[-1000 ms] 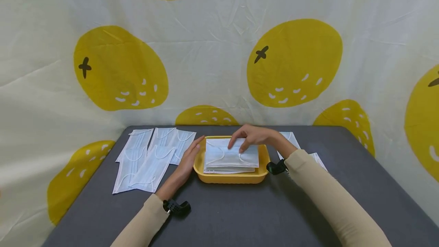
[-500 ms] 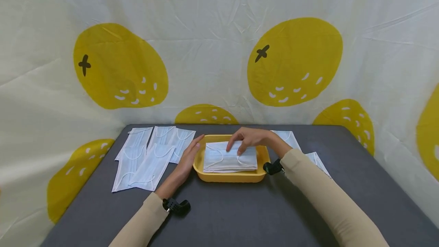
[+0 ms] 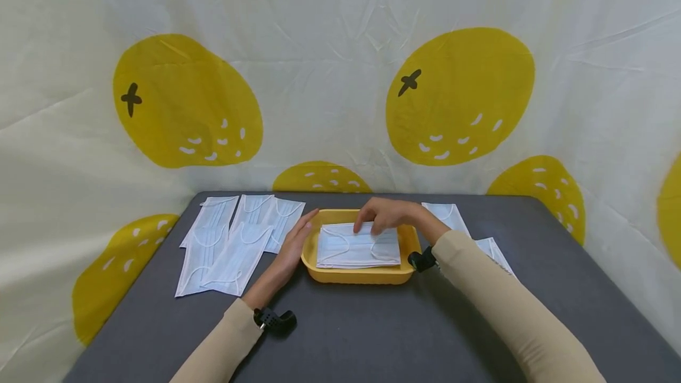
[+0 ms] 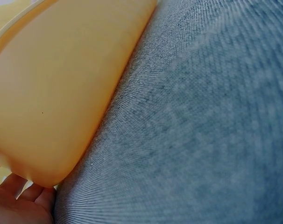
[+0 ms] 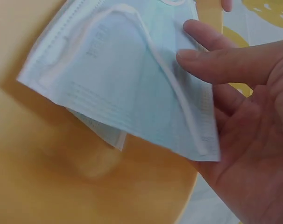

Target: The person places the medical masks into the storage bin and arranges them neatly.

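Note:
In the head view a yellow tray [image 3: 362,277] stands mid-table with a stack of pale blue face masks [image 3: 346,248] lying flat inside. My left hand [image 3: 289,248] lies along the tray's left side, fingers extended; the left wrist view shows its fingers [image 4: 31,193] at the tray wall. My right hand [image 3: 391,214] reaches over the far right of the stack, thumb and index apart at the top mask. In the right wrist view the thumb [image 5: 202,63] touches the top mask [image 5: 132,88] near its edge; other fingers are partly hidden behind that mask.
Several loose masks [image 3: 229,247] overlap on the grey table [image 3: 340,336] left of the tray. More masks [image 3: 447,215] lie to the right, partly covered by my right arm. A white curtain [image 3: 330,105] with yellow fruit prints hangs behind the table.
The top mask has settled lower, flatter onto the stack in the tray, and the right fingers have drawn slightly toward its far edge. My left hand has stayed at the tray's side.

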`<state>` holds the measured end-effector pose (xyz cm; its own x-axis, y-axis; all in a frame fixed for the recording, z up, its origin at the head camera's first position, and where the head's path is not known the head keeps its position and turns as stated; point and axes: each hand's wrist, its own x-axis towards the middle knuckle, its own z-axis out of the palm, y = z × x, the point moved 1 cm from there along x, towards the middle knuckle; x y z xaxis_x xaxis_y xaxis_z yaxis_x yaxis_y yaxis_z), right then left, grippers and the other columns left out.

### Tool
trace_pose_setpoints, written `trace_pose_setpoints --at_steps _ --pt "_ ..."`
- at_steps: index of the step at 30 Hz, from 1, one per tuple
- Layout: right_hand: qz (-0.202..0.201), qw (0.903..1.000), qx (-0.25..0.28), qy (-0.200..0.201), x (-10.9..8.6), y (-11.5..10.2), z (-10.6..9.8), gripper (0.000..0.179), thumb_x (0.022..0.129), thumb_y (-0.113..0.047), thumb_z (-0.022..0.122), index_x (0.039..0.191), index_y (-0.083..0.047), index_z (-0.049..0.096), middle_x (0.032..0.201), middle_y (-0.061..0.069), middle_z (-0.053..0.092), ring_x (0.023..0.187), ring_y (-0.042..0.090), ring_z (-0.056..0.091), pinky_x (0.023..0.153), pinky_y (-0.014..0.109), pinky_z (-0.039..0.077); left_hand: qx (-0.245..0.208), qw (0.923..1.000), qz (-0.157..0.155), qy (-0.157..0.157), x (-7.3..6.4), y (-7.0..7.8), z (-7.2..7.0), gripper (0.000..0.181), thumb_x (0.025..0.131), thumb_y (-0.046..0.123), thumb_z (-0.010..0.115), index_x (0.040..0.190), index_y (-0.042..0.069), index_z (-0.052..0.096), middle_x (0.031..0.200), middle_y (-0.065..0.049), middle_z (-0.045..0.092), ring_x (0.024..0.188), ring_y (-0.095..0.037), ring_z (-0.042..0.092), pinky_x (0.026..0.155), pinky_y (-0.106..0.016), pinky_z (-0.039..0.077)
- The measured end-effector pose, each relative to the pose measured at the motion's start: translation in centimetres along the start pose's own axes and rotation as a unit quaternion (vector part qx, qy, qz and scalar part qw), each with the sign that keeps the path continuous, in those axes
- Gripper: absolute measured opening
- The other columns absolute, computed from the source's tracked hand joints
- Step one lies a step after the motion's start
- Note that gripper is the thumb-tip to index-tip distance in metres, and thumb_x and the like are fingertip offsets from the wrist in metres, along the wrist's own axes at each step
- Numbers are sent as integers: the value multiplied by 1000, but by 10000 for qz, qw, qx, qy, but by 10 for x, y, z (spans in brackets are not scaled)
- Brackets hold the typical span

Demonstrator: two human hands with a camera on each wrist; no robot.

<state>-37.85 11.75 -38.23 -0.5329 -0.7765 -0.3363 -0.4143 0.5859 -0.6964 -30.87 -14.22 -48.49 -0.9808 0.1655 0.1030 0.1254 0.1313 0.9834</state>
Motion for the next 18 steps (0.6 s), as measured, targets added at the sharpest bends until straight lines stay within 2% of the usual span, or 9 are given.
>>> trace_pose_setpoints --at_steps 4,7,13,18 --pt "139 9992 -360 65 1 -3 -4 47 83 17 55 121 -3 74 135 13 69 120 25 59 102 34 49 27 10000 11 -29 0 1 0 48 114 31 31 161 22 37 170 -4 29 160 -27 21 131 -52 14" --pt "186 9982 -559 112 0 -4 -8 46 84 16 54 120 -4 75 131 12 71 112 23 61 100 34 50 67 10000 49 -34 1 3 2 48 114 32 32 161 21 38 170 -4 31 160 -27 21 131 -52 14" --pt "97 9981 -604 90 5 -5 -9 46 86 18 51 120 -3 76 128 12 73 124 24 65 108 40 52 100 9996 247 -19 0 4 1 48 114 28 32 160 15 38 169 -10 33 159 -29 23 130 -52 16" --pt "176 9983 -553 18 10 -8 -8 45 86 17 53 120 -2 76 129 13 73 128 26 63 109 41 51 100 9997 207 4 -3 2 1 48 114 29 32 160 18 38 169 -7 33 158 -27 25 130 -50 16"
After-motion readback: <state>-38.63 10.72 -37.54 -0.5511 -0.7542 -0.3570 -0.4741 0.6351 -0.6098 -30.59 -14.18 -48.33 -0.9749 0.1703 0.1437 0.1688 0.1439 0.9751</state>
